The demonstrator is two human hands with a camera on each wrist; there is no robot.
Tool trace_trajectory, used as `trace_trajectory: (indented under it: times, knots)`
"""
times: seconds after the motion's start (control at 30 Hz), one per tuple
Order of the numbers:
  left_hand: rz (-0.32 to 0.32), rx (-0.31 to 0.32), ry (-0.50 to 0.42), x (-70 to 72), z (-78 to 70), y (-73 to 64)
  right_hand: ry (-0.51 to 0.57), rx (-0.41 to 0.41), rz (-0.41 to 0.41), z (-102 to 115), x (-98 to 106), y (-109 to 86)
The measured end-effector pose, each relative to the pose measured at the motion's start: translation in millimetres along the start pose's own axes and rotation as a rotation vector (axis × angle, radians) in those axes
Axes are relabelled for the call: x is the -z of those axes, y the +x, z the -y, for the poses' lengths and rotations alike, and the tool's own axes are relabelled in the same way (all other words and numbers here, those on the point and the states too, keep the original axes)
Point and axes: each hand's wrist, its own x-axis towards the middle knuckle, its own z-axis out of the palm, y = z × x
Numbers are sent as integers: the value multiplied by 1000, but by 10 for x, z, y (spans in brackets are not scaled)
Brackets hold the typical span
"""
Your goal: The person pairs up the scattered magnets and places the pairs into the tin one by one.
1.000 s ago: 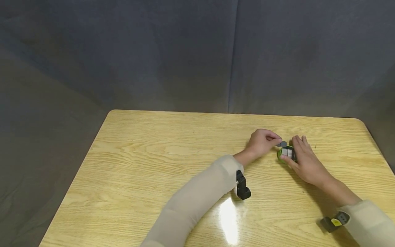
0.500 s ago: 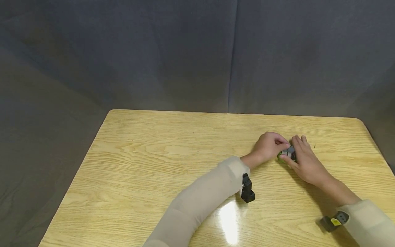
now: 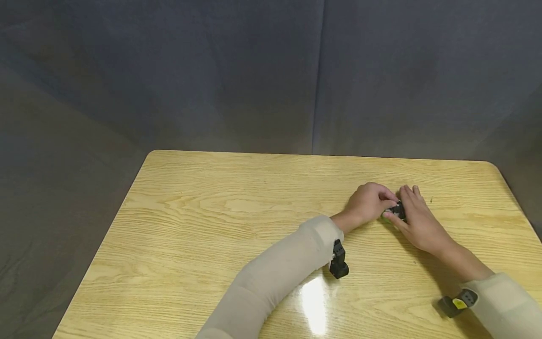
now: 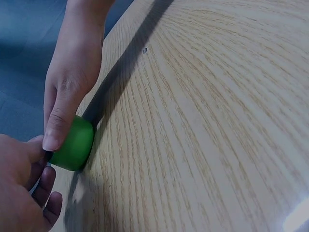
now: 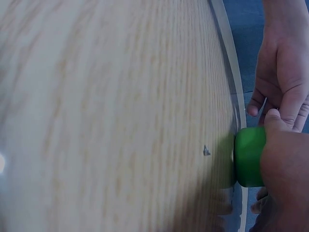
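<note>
A small round green container (image 4: 77, 145) stands on the wooden table, its mouth partly covered by fingers. My right hand (image 3: 421, 223) holds it from the right, thumb along the near side and fingers along the far side. From the left, my left hand (image 3: 367, 202) reaches to the mouth with thumb and fingers pinched together. Between those fingertips a small dark disc shows as a dark patch (image 3: 398, 208) in the head view, mostly hidden. In the right wrist view the green wall stands beside my right thumb.
The wood-grain table (image 3: 211, 212) ends at a back edge close behind the hands, with a dark cloth curtain (image 3: 254, 84) beyond it. A tiny dark speck (image 5: 206, 150) lies on the tabletop right of the container. Black wrist cameras (image 3: 338, 260) sit on both sleeves.
My left hand has moved right, bringing the grey disc from beside the container to its mouth. The silver blocks seen inside earlier are now mostly covered. The right hand has stayed put.
</note>
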Motion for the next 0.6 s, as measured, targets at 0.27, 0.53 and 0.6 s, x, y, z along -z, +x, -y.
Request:
trace_trajectory:
  times: [0.27,0.53,0.6]
  knots:
    - [-2,-19,-40,-6,-5,-10,0,0,0,0,-2,-4]
    - [-11,-20,-56,-9,-1,7,1,-13,10,5,7,-6]
    - [-14,-25,-57,-14,4,11,2,-16,12,6,7,-7]
